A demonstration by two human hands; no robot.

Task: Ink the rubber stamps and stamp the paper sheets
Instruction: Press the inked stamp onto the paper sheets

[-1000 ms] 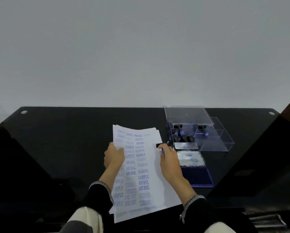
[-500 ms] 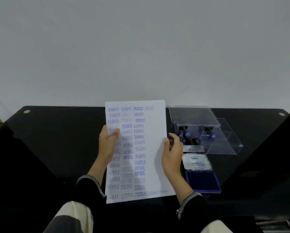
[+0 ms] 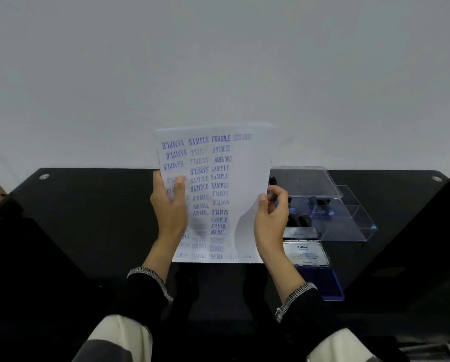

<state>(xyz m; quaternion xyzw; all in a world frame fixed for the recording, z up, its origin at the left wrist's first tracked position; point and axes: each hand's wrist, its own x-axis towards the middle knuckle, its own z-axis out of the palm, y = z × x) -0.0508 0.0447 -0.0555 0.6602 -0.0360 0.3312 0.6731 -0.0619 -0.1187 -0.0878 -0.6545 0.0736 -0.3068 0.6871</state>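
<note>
A stack of white paper sheets (image 3: 247,178), the top one covered with blue stamped words, stands upright on its lower edge on the black table (image 3: 88,218). My left hand (image 3: 169,207) grips its left edge, thumb across the front. My right hand (image 3: 269,218) pinches the right edge. An open blue ink pad (image 3: 323,282) with its silver lid (image 3: 306,253) lies to the right of the sheets. Behind it a clear plastic box (image 3: 349,226) holds several black-handled rubber stamps (image 3: 303,219).
The clear box lid (image 3: 307,181) leans open behind the box. The table's back edge meets a plain white wall. Metal studs (image 3: 44,176) mark the table's far corners. My lap shows at the bottom of the view.
Both hands have lifted the sheets from lying on the table to standing upright, squared together, and raised them higher toward the wall.
</note>
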